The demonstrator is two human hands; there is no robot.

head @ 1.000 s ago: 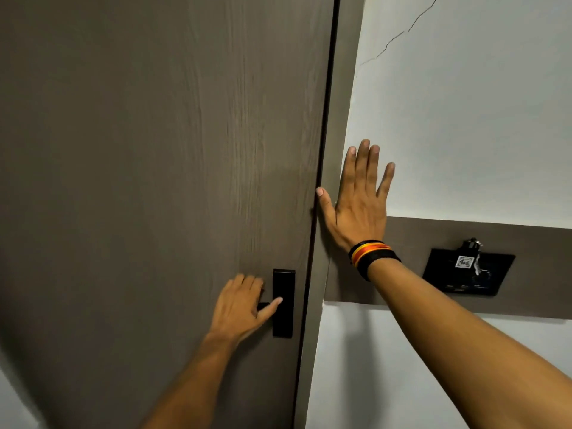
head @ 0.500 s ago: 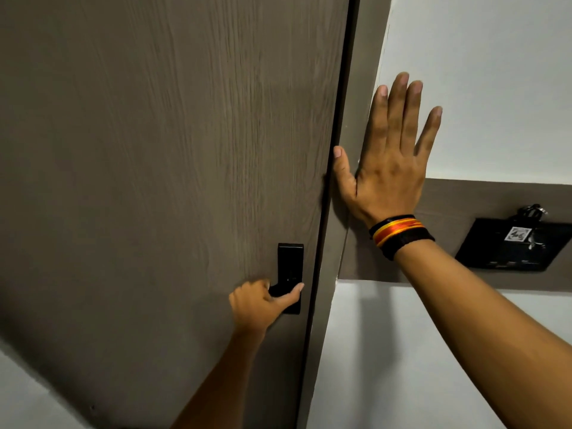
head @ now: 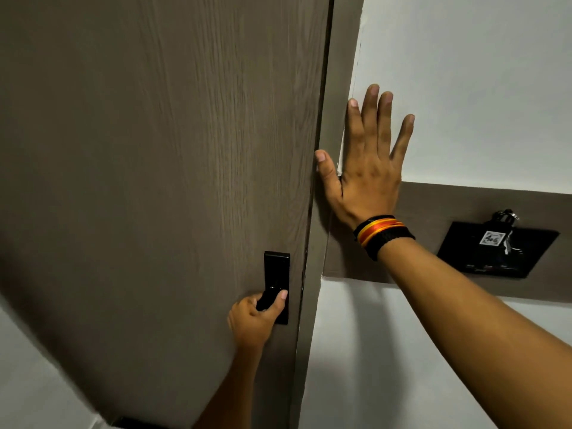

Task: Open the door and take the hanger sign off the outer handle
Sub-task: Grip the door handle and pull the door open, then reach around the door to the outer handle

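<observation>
A grey-brown wood-grain door (head: 154, 165) fills the left of the view and stands closed against its frame (head: 335, 103). Low on its right edge is a black lock plate with a black inner handle (head: 275, 286). My left hand (head: 253, 320) is wrapped around that handle, thumb on top. My right hand (head: 368, 162) lies flat, fingers spread, on the white wall and the frame's edge beside the door, with a red, yellow and black band on the wrist. The hanger sign and the outer handle are hidden behind the door.
A brown band (head: 464, 205) runs across the white wall to the right. On it sits a black card-holder panel (head: 495, 249) with a key and a small numbered tag. White wall shows at the lower left of the door.
My left hand has gone from resting near the handle to gripping it. My right hand stays flat on the wall beside the frame while the view shifts.
</observation>
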